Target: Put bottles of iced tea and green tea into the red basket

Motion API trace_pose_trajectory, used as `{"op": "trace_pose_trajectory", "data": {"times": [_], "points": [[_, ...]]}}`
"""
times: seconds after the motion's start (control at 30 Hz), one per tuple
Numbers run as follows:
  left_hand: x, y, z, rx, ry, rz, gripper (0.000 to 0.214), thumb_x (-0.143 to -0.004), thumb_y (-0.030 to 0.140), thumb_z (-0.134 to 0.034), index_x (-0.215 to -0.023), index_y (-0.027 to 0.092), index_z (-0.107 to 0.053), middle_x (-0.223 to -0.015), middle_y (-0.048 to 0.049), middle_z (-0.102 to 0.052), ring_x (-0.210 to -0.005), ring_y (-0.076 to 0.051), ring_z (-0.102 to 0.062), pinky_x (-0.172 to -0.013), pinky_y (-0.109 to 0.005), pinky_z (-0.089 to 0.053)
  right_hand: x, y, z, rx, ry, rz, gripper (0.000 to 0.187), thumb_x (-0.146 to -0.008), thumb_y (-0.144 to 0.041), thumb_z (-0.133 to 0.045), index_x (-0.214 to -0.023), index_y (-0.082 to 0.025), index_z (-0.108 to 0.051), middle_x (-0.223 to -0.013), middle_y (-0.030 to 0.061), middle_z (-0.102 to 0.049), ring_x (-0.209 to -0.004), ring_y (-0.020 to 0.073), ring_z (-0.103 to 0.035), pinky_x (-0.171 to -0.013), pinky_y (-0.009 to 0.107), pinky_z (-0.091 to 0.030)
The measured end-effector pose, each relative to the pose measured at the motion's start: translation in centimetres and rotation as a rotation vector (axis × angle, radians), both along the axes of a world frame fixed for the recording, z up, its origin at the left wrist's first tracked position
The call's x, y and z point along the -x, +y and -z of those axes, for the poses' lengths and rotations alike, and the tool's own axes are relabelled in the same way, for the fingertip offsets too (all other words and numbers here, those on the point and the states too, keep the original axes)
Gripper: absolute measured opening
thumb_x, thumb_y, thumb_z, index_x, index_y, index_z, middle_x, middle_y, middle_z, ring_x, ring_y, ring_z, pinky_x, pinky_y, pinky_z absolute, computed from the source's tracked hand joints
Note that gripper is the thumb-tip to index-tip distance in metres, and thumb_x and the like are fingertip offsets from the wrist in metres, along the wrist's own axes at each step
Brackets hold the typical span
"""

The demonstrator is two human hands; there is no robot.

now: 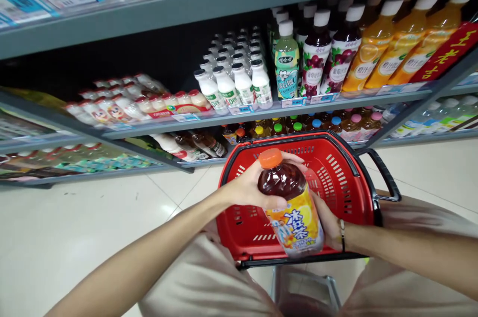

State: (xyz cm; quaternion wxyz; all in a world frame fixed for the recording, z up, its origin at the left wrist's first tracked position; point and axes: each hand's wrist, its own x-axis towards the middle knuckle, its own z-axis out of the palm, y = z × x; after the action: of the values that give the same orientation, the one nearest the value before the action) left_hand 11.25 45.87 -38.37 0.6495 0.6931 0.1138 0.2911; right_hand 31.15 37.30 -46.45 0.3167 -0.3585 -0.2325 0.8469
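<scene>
The bottle is held tilted over the red basket, cap away from the person. The left hand wraps the shoulder, fingers curled and pressing the neck below the orange cap. The right hand cups the base, its fingers hidden behind the label, so their spread cannot be told. Good practice: keep both grips firm and support the base, since the plastic is smooth. The bottle holds dark tea and carries a yellow-orange label with blue characters.
</scene>
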Motion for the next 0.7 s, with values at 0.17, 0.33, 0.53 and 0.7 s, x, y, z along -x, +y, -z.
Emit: {"op": "trace_pose_trajectory", "data": {"times": [0.17,0.33,0.53,0.7], "points": [[0.2,-0.3,0.2,0.010,0.095,0.022,0.060,-0.078,0.027,-0.087,-0.134,0.018,-0.066,-0.142,-0.0191,-0.067,-0.122,-0.031,-0.070,-0.101,-0.042,-0.058,0.1,-0.3,0.5,0.149,-0.166,0.137,0.074,-0.070,-0.079,-0.070,-0.114,-0.019,-0.075,-0.108,0.0122,-0.080,-0.120,0.0326,-0.071,-0.113,0.048,-0.049],[0.3,0.0,0.7,0.042,0.099,0.048,0.063,-0.077,0.028,-0.088,-0.136,0.018,-0.067,-0.142,-0.0194,-0.067,-0.124,-0.032,-0.070,-0.103,-0.044,-0.057,0.1,-0.6,-0.2,0.176,-0.255,0.150,0.077,-0.065,-0.084,-0.070,-0.111,-0.022,-0.073,-0.108,0.0126,-0.081,-0.119,0.0342,-0.071,-0.107,0.045,-0.053],[0.5,0.0,0.5,-0.002,0.131,0.001,0.062,-0.074,0.031,-0.090,-0.131,0.018,-0.069,-0.138,-0.0181,-0.069,-0.124,-0.033,-0.069,-0.106,-0.047,-0.056,0.1,-0.1,0.1,0.126,-0.313,0.257,0.064,-0.083,-0.071,-0.061,-0.123,-0.022,-0.068,-0.125,0.0080,-0.078,-0.122,0.0280,-0.071,-0.112,0.043,-0.050],[-1.0,-2.1,-0.3,-0.141,0.196,-0.154,0.059,-0.073,0.030,-0.090,-0.126,0.015,-0.070,-0.121,-0.0138,-0.076,-0.107,-0.027,-0.073,-0.097,-0.039,-0.059,0.0,0.0,0.7,0.104,-0.198,0.189,0.059,-0.072,-0.070,-0.068,-0.100,-0.020,-0.072,-0.105,0.0126,-0.081,-0.112,0.0332,-0.074,-0.109,0.046,-0.052]]}}
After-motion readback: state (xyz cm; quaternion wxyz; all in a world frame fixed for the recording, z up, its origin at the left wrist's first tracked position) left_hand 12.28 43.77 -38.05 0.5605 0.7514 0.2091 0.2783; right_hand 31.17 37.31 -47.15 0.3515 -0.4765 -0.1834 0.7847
